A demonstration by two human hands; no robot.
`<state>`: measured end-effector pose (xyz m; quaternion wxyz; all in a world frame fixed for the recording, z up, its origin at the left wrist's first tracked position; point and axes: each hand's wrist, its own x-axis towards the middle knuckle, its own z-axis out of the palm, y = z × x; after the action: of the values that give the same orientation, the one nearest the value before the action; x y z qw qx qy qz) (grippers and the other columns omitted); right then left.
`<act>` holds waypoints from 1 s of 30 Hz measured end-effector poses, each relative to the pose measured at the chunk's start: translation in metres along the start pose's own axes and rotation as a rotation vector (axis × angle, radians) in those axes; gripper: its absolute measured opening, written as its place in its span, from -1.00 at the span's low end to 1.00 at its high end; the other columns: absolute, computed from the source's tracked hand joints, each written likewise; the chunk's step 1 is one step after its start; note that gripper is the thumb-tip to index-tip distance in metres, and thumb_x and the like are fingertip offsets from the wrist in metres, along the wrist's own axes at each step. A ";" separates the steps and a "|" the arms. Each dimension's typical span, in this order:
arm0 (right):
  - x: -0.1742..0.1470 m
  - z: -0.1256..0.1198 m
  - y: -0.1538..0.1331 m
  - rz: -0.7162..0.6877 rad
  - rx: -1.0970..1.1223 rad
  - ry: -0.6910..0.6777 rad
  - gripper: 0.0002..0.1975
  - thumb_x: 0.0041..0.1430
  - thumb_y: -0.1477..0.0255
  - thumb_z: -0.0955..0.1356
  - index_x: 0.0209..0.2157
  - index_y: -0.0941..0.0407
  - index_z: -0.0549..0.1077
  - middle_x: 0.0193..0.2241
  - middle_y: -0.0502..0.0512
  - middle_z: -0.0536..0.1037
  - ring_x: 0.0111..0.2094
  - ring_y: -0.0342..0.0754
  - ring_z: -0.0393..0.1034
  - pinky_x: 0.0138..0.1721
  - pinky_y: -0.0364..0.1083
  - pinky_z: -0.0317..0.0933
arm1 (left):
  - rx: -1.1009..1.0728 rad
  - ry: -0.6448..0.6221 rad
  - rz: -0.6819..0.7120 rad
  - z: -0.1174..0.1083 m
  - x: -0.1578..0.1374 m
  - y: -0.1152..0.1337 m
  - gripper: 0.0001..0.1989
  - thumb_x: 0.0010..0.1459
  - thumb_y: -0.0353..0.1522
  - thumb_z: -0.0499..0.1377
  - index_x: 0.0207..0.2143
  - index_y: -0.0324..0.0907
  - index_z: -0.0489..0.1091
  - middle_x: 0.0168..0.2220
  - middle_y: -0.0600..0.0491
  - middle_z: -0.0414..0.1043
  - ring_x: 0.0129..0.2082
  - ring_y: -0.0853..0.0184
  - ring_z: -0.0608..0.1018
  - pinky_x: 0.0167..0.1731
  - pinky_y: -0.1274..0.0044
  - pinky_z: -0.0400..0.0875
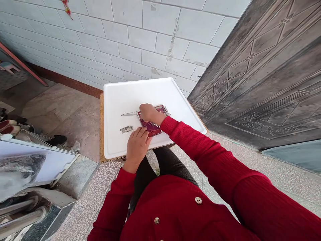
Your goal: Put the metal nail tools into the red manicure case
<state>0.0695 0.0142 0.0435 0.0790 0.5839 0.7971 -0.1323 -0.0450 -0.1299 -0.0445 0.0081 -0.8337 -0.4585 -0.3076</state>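
A dark red manicure set case (153, 128) lies open on a white tabletop (115, 97), with slim metal tools in it. My left hand (137, 144) steadies its near left corner, fingertips over the edge and thumb beside it. Over the far left part of the case is my right hand (148, 113), its fingers closed and pointing down; what they pinch is hidden. A thin, pointed metal tool (129, 114), perhaps tweezers, stretches left from beside the right hand. Silver nail clippers (126, 129) lie left of the case.
A tiled white wall (130, 43) rises behind the table, and a dark carved metal door (263, 83) stands at the right. On the left are a white rack (37, 147) and shoes (11, 129). My legs are against the table's near side.
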 end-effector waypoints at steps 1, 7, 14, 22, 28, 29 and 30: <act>0.002 0.001 0.000 0.015 0.003 -0.001 -0.69 0.06 0.60 0.47 -0.11 0.33 0.66 -0.22 0.51 0.70 -0.08 0.34 0.63 -0.08 0.03 0.47 | 0.000 0.000 0.000 0.000 0.000 0.000 -0.79 0.43 -0.32 0.16 0.00 -0.17 0.54 0.10 -0.17 0.61 0.17 0.01 0.59 0.14 0.14 0.50; 0.002 0.005 0.007 0.072 0.133 0.003 -0.87 0.06 0.54 0.46 -0.33 0.28 0.68 -0.51 0.28 0.67 -0.31 0.19 0.63 -0.18 -0.02 0.51 | 0.006 0.002 0.004 0.000 0.001 0.000 -0.80 0.42 -0.32 0.18 -0.01 -0.18 0.54 0.10 -0.16 0.61 0.17 0.02 0.59 0.14 0.17 0.50; -0.005 -0.001 0.017 0.160 0.525 -0.059 -0.70 0.24 0.54 0.39 -0.59 0.19 0.51 -0.63 0.06 0.57 -0.60 -0.17 0.42 -0.47 -0.23 0.35 | 0.018 0.021 0.019 0.000 0.001 0.001 -0.81 0.42 -0.34 0.19 -0.02 -0.21 0.54 0.09 -0.17 0.61 0.15 0.02 0.59 0.13 0.18 0.51; 0.007 -0.006 0.022 0.153 0.704 0.013 -0.69 0.20 0.61 0.38 -0.62 0.18 0.44 -0.72 -0.04 0.45 -0.69 -0.25 0.24 -0.57 -0.25 0.23 | 0.002 -0.004 -0.007 -0.002 0.001 0.002 -0.80 0.43 -0.33 0.18 0.01 -0.19 0.53 0.11 -0.16 0.60 0.17 0.02 0.58 0.15 0.16 0.49; 0.027 -0.023 0.011 0.044 0.602 0.141 -0.76 0.15 0.57 0.39 -0.60 0.18 0.48 -0.66 0.05 0.53 -0.61 -0.16 0.35 -0.43 -0.18 0.37 | 0.007 -0.006 -0.009 -0.002 0.000 0.002 -0.81 0.42 -0.33 0.19 -0.01 -0.17 0.53 0.11 -0.14 0.61 0.18 0.02 0.58 0.15 0.17 0.50; 0.030 -0.025 0.005 0.006 0.559 0.134 -0.76 0.15 0.56 0.39 -0.59 0.17 0.49 -0.64 0.05 0.54 -0.59 -0.16 0.38 -0.42 -0.18 0.37 | 0.014 -0.002 -0.007 -0.002 0.000 0.002 -0.82 0.42 -0.33 0.19 -0.02 -0.18 0.53 0.11 -0.14 0.61 0.17 0.02 0.59 0.15 0.17 0.50; 0.033 -0.026 -0.002 -0.037 0.515 0.118 -0.76 0.15 0.56 0.40 -0.59 0.16 0.48 -0.63 0.04 0.55 -0.57 -0.16 0.40 -0.41 -0.19 0.37 | 0.020 0.001 -0.007 -0.002 0.000 0.002 -0.82 0.43 -0.33 0.19 -0.02 -0.18 0.53 0.11 -0.14 0.61 0.17 0.02 0.59 0.15 0.18 0.50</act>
<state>0.0580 0.0518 0.0596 -0.1213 0.5768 0.7509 -0.2978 -0.0442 -0.1314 -0.0419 0.0155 -0.8318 -0.4645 -0.3035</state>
